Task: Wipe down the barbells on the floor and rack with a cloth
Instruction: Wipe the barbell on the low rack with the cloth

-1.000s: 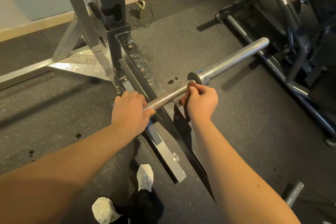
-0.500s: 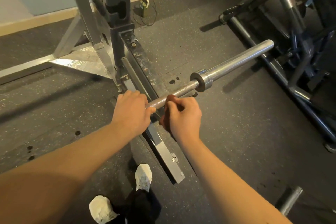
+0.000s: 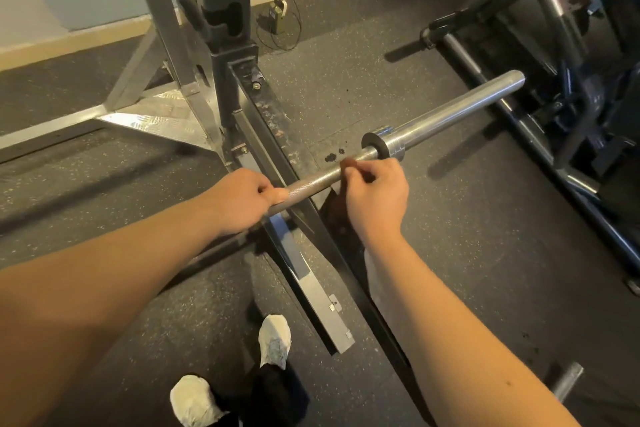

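A steel barbell runs from lower left to upper right above the floor; its knurled shaft [image 3: 318, 178] lies between my hands and its smooth sleeve [image 3: 450, 114] sticks out past the collar. My left hand [image 3: 242, 201] grips the shaft. My right hand [image 3: 377, 194] is curled over the shaft just short of the collar, holding a dark cloth [image 3: 334, 215] that wraps the bar and hangs below the hand; most of the cloth is hidden.
The rack upright [image 3: 228, 28] and its metal base rail [image 3: 304, 281] stand under the bar. A dark machine frame [image 3: 554, 45] fills the right side. Another bar end [image 3: 566, 381] lies at bottom right. My shoes [image 3: 275, 340] are by the rail. A small device with a cable [image 3: 277, 12] sits by the wall.
My right hand slid with the cloth down the shaft toward my left hand, then back out toward the collar. The left hand kept its grip.
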The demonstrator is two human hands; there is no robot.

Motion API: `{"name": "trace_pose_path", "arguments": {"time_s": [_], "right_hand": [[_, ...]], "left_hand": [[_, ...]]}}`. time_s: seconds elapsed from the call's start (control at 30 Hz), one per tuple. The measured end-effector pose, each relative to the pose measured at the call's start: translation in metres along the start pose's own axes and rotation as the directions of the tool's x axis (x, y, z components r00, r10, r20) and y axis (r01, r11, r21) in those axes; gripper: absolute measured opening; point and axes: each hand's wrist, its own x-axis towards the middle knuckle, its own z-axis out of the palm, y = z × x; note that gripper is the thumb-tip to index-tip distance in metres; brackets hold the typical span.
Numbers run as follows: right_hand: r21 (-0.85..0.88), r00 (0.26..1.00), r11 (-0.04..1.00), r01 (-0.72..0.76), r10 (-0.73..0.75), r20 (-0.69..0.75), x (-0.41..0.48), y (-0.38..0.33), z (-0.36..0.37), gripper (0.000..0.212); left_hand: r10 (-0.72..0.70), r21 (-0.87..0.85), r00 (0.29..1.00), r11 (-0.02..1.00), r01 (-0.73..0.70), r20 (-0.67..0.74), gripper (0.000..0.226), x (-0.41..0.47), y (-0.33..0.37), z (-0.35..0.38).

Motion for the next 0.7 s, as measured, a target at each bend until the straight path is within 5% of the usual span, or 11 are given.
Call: {"name": "trace_pose_path", "arguments": {"time_s": [0.07, 0.2, 0.27, 0.4, 0.47, 0.6, 0.7], "right_hand": [[0.011, 0.999, 1.0, -0.029, 0.03, -0.03, 0.003, -0.007, 0.002, 0.018], [-0.03, 0.956, 0.968, 0.251, -0.242, 0.167, -0.03, -0.021, 0.006, 0.018], [-0.101, 0.958, 0.968, 0.231, -0.209, 0.195, -0.009, -0.013, -0.002, 0.019], [-0.219, 1.0, 0.976, 0.013, -0.013, 0.0, 0.032, -0.003, -0.013, 0.017], [-0.293, 0.996, 0.953, 0.082, -0.089, -0.01, 0.022, -0.006, -0.006, 0.018], [-0.347, 0.928, 0.864, 0.364, -0.305, 0.214, 0.007, -0.001, -0.012, 0.018], [-0.36, 0.962, 0.894, 0.268, -0.227, 0.152, 0.033, 0.005, -0.023, 0.02]], "left_hand": [[-0.012, -0.006, 1.0, 1.0, 0.012, 0.002, 0.03, 0.0, 0.0, -0.001], [-0.021, 0.003, 1.0, 1.0, 0.022, -0.021, 0.024, 0.002, -0.001, 0.002], [-0.027, 0.02, 0.999, 0.999, 0.027, -0.033, 0.017, 0.002, -0.002, 0.005], [0.033, 0.103, 0.991, 0.994, -0.02, -0.129, 0.023, -0.006, 0.004, 0.013], [0.101, 0.23, 0.97, 0.972, -0.049, -0.222, 0.027, -0.011, 0.006, 0.02], [0.201, 0.398, 0.933, 0.915, -0.069, -0.3, 0.032, -0.018, 0.009, 0.035], [0.22, 0.407, 0.916, 0.911, -0.069, -0.336, 0.033, -0.021, 0.008, 0.039]]}}
